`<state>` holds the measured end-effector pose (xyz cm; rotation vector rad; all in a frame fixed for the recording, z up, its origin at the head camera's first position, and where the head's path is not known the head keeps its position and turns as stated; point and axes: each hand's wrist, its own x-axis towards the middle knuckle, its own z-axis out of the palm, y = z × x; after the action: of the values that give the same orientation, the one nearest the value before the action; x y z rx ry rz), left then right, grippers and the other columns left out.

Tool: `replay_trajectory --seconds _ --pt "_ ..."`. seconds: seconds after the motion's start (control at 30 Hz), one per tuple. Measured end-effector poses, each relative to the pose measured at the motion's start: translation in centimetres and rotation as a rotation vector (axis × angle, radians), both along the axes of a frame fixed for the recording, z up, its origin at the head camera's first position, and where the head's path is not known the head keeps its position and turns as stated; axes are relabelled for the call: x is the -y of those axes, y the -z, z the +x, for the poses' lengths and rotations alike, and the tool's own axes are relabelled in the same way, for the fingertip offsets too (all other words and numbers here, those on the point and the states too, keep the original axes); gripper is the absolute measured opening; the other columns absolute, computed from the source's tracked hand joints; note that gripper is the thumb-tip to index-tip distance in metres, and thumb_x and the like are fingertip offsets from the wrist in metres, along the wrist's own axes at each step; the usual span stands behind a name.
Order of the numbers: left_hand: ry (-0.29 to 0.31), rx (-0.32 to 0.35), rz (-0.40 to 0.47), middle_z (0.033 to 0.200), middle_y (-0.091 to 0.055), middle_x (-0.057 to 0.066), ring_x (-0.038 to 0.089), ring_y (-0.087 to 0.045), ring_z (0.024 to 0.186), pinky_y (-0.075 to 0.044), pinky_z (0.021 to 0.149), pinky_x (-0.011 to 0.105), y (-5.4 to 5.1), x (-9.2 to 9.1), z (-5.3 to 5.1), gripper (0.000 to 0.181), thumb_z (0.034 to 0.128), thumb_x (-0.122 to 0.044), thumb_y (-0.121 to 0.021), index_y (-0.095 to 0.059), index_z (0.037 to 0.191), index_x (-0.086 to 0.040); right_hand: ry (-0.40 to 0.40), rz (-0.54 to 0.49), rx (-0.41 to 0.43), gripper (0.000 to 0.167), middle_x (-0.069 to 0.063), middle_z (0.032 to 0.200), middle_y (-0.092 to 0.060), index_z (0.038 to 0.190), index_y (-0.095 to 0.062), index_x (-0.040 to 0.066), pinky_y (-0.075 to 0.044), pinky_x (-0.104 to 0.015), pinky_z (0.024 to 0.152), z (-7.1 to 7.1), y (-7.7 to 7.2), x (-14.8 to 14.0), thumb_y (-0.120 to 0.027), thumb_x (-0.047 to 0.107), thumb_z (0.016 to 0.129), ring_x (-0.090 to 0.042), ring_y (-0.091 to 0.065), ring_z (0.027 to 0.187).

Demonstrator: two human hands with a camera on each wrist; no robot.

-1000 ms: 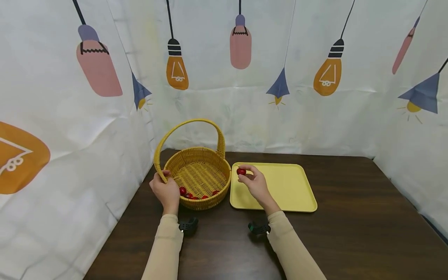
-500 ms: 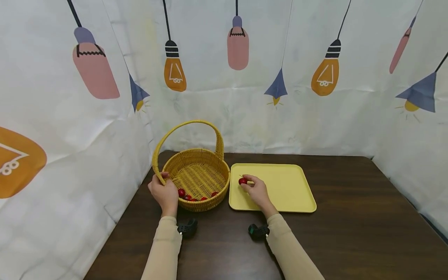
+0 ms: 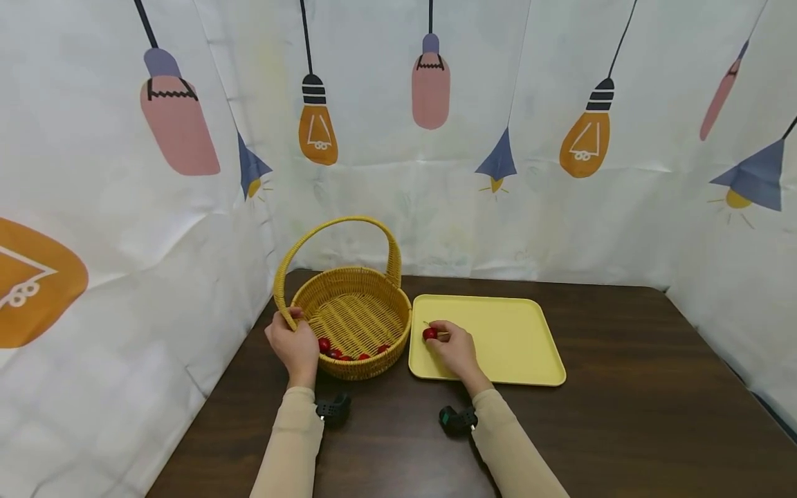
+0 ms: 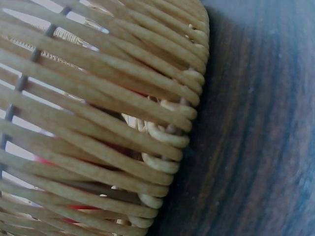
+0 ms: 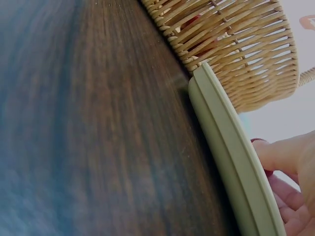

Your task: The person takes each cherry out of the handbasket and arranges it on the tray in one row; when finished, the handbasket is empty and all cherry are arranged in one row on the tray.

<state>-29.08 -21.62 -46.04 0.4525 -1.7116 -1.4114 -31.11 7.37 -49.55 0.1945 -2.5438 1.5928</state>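
Observation:
A yellow wicker basket (image 3: 355, 315) with a tall arched handle stands at the left, several red cherries (image 3: 324, 344) lying along its near inner side. My left hand (image 3: 297, 351) grips the base of the handle at the basket's left. In the head view my right hand (image 3: 455, 348) pinches a cherry (image 3: 429, 333) by thumb and fingers, low over the left part of a pale yellow tray (image 3: 498, 339). Whether that cherry touches the tray I cannot tell. In the right wrist view the tray's rim (image 5: 231, 142) hides part of the cherry; the left hand is out of the left wrist view.
The dark wooden table (image 3: 635, 387) reaches to the right and toward me. Basket and tray stand side by side, almost touching. Behind them hangs a white curtain (image 3: 398, 187) printed with lamps and bulbs.
With the cherry pinched, my right hand has come down and toward me over the tray's left part. My left hand has kept its grip on the basket handle.

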Motion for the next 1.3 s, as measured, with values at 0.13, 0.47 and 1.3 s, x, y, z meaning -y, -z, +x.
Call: replay_trajectory --seconds 0.13,0.47,1.3 --pt "0.005 -0.006 0.006 0.095 -0.052 0.014 0.022 -0.041 0.099 -0.033 0.085 0.034 -0.1 -0.13 -0.13 0.014 0.0871 0.006 -0.05 -0.061 0.094 -0.001 0.012 0.021 -0.005 0.03 -0.009 0.101 -0.071 0.111 -0.071 0.007 -0.052 -0.034 0.073 0.1 -0.18 -0.02 -0.076 0.008 0.081 -0.021 -0.066 0.086" --pt "-0.002 -0.009 0.006 0.094 -0.053 0.014 0.021 -0.041 0.097 -0.032 0.084 0.034 0.14 -0.08 -0.31 0.015 0.0869 0.006 -0.05 -0.061 0.094 -0.001 0.038 0.135 -0.035 0.03 -0.005 0.095 -0.07 0.109 -0.071 0.009 -0.046 -0.03 0.067 0.16 -0.29 0.39 -0.079 0.014 0.08 -0.015 -0.057 0.076" --pt "0.013 -0.025 0.014 0.091 -0.055 0.01 0.021 -0.041 0.1 -0.034 0.085 0.035 0.29 0.07 -0.15 0.016 0.0874 0.008 -0.048 -0.061 0.092 -0.001 0.016 0.177 -0.1 0.031 -0.003 0.095 -0.07 0.108 -0.071 0.009 -0.045 -0.031 0.069 0.29 0.06 0.8 -0.08 0.015 0.08 -0.015 -0.056 0.076"
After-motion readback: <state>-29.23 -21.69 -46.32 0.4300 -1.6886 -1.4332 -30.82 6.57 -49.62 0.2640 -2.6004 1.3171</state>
